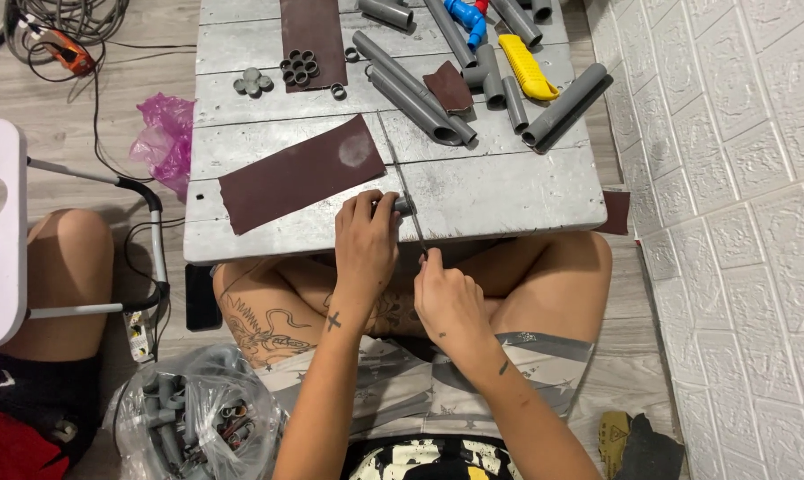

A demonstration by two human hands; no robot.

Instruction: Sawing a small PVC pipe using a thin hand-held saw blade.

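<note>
Pressing a short grey pipe piece (404, 206) on the table (508, 191) edge, the left hand (364, 242) clamped it; the right hand (446, 298), at five o'clock, pinched a thin blade (400, 173). The blade could slip toward the fingers.

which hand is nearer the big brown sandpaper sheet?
Left. The left hand grips a short grey pipe piece just past the sandpaper sheet's near right corner. The right hand is further off, below the table edge, holding a thin saw blade.
</note>
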